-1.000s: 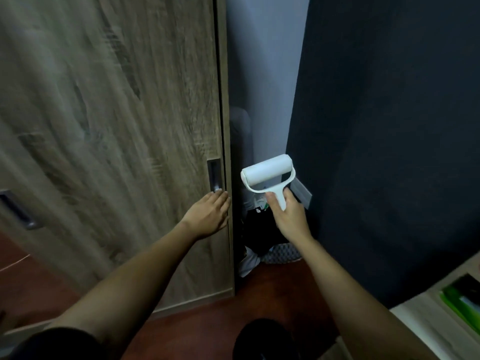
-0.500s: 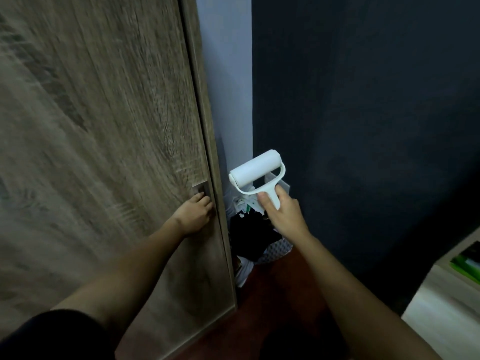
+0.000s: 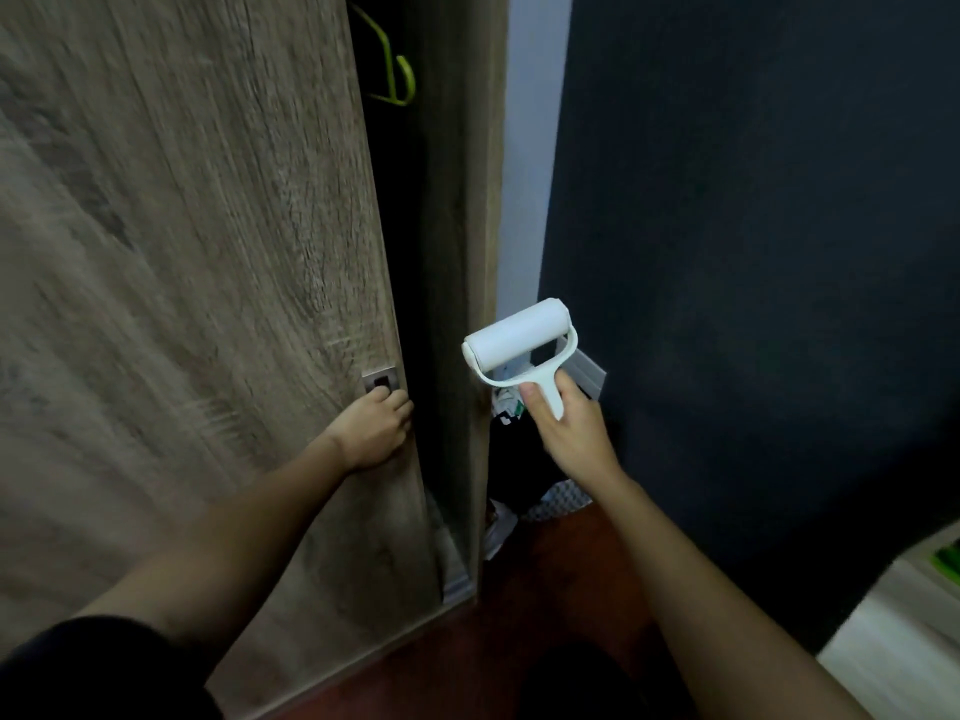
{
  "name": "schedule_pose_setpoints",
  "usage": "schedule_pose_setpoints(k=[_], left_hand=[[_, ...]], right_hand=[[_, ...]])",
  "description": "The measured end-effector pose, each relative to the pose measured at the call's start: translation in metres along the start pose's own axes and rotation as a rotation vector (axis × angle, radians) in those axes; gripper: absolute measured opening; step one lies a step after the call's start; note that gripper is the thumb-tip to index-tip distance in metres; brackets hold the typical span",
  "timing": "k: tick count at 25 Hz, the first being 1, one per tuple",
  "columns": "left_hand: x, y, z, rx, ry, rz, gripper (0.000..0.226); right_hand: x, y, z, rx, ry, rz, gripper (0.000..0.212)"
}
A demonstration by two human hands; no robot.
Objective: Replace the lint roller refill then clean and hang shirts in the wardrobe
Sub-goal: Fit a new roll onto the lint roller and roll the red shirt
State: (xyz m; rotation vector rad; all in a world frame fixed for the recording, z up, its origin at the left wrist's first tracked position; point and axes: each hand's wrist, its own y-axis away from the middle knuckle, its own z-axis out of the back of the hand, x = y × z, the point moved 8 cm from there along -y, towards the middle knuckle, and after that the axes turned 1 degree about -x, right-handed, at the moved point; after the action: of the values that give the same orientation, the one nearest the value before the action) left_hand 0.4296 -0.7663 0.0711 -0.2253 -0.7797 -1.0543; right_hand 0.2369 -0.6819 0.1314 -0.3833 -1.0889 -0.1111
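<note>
My right hand (image 3: 574,433) grips the handle of a white lint roller (image 3: 519,340), held upright with its white roll at the top, in front of the wardrobe's right side panel. My left hand (image 3: 376,426) has its fingers hooked into the recessed metal pull (image 3: 378,379) of the wooden sliding wardrobe door (image 3: 197,283). The door stands slightly open, leaving a dark gap (image 3: 402,262). A green hanger (image 3: 395,70) shows inside the gap near the top. No shirt is visible.
The wardrobe's side panel (image 3: 467,252) stands right of the gap. A dark blue wall (image 3: 753,252) fills the right. Dark clothes and a patterned basket (image 3: 545,491) lie on the red floor in the corner. A pale table edge (image 3: 909,641) sits at the lower right.
The wardrobe door has slid left under my left hand, opening a dark gap with a green hanger inside. My right hand keeps holding the lint roller.
</note>
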Motion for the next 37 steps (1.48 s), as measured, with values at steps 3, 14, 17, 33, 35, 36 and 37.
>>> schedule_pose_setpoints(k=[3,14,17,33,35,36,37], left_hand=[[0.006,0.047,-0.015,0.047,0.001,0.124,0.038],[0.023,0.212,-0.070,0.336,0.150,0.417,0.037],[0.029,0.249,-0.083,0.382,0.182,0.431,0.038],[0.047,0.414,-0.148,0.469,0.149,0.479,0.039],[0.046,0.425,-0.154,0.483,0.142,0.480,0.039],[0.047,0.429,-0.156,0.485,0.143,0.483,0.040],[0.049,0.432,-0.157,0.482,0.144,0.488,0.040]], right_hand=[[0.023,0.008,-0.026,0.096,-0.043,0.028,0.019],[0.087,0.037,-0.127,0.214,-0.103,0.102,0.023],[0.108,0.044,-0.153,0.199,-0.114,0.099,0.023],[0.173,0.107,-0.256,0.166,-0.146,0.115,0.017],[0.176,0.108,-0.263,0.173,-0.140,0.117,0.017],[0.177,0.109,-0.268,0.181,-0.140,0.115,0.017],[0.178,0.110,-0.272,0.190,-0.144,0.109,0.017]])
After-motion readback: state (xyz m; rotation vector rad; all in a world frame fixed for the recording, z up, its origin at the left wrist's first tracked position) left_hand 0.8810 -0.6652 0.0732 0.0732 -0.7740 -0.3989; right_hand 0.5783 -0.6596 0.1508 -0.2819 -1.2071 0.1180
